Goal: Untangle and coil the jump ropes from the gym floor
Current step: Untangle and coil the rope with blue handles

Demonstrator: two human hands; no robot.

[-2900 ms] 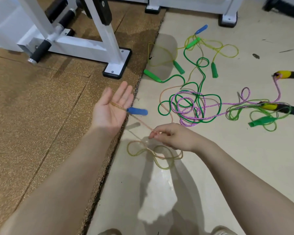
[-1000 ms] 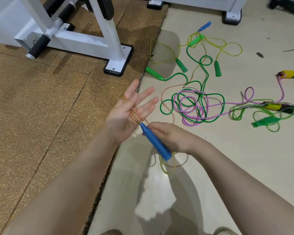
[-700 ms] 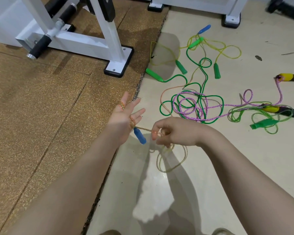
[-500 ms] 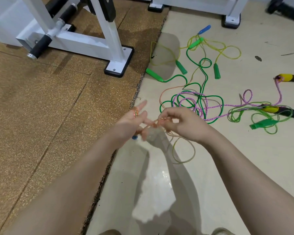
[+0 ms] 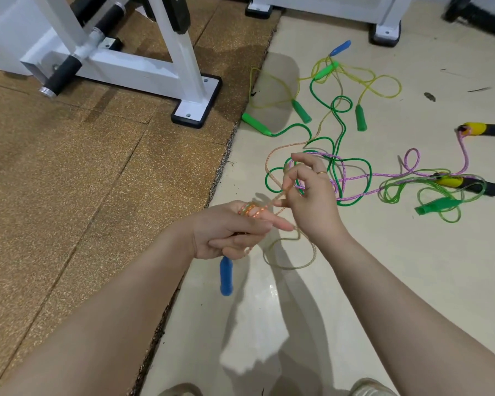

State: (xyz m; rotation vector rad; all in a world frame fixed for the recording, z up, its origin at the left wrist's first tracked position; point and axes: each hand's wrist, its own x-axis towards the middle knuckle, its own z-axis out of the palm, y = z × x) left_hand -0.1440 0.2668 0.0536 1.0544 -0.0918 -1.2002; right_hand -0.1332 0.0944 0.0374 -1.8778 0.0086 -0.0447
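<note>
A: Why did the left hand (image 5: pixel 229 230) sit that way?

B: It worked as a spool: its fingers were curled round turns of the orange rope (image 5: pixel 250 210), the blue handle (image 5: pixel 226 275) dangling below at six o'clock. The right hand (image 5: pixel 309 195), at two o'clock from it, pinched the same rope, probably feeding the next turn.

A: And the rest?

B: That rope trailed off at one o'clock into the tangle (image 5: pixel 337 167) of green and pink ropes on the pale floor (image 5: pixel 383 281). A cork-coloured mat (image 5: pixel 69 181) lay at nine o'clock, a white machine frame (image 5: pixel 120 67) at eleven.
</note>
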